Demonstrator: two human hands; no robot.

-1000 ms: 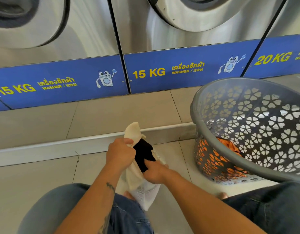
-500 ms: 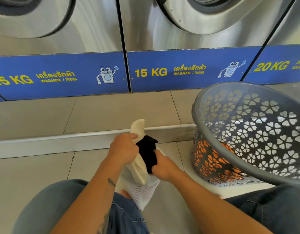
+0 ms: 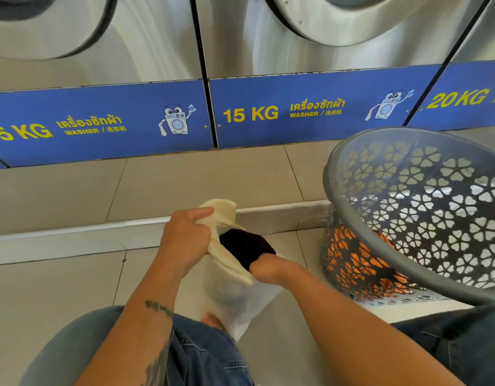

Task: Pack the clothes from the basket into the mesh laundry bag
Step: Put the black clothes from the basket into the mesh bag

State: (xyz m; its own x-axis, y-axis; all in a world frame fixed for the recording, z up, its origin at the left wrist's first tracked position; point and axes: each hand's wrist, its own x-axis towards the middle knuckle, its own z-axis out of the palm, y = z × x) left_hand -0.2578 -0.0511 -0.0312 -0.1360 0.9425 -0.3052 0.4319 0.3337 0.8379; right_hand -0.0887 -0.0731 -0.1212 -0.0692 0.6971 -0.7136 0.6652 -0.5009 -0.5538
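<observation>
A: Where is the white mesh laundry bag point(image 3: 235, 291)?

B: In the frame's lower middle. Its rim is pinched by the left hand point(image 3: 185, 240).

A: And the right hand point(image 3: 268, 267)?

B: Pushed inside with black soft cloth point(image 3: 245, 246); its fingers cannot be seen. The grey plastic basket point(image 3: 380, 151), at the right, is tilted, with orange clothes point(image 3: 349, 246) inside.

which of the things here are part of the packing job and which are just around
In the job:
- mesh laundry bag, gripped by left hand
- black garment, pushed in by right hand
- grey basket
- orange clothes

Just around:
- washers
- floor tiles
</observation>
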